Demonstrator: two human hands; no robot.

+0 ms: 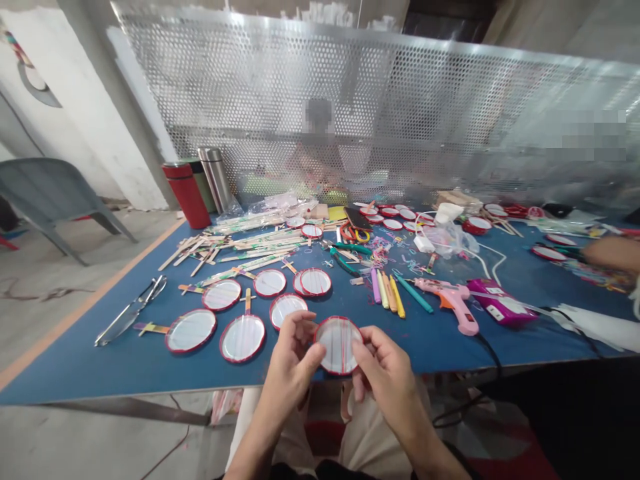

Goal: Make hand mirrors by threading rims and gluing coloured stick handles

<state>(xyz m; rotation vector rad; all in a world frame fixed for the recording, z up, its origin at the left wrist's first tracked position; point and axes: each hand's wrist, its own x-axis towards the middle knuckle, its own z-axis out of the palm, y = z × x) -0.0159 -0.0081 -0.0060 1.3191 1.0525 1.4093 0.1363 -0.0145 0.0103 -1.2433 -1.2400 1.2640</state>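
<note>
Both my hands hold a small round hoop (339,345) with a red rim and thin threads strung across its pale face. My left hand (295,353) pinches its left edge, and my right hand (385,377) grips its lower right edge. Several similar red-rimmed hoops mounted on wooden craft sticks, such as one (243,338) just beyond my left hand, lie on the blue table (110,367). Loose craft sticks (245,250) are piled further back.
A pink glue gun (450,303), coloured sticks (387,293), green-handled pliers (345,258) and metal shears (131,310) lie on the table. Flasks (215,177) stand before a perforated metal screen (300,87). A co-worker's hand (613,253) rests at the right edge.
</note>
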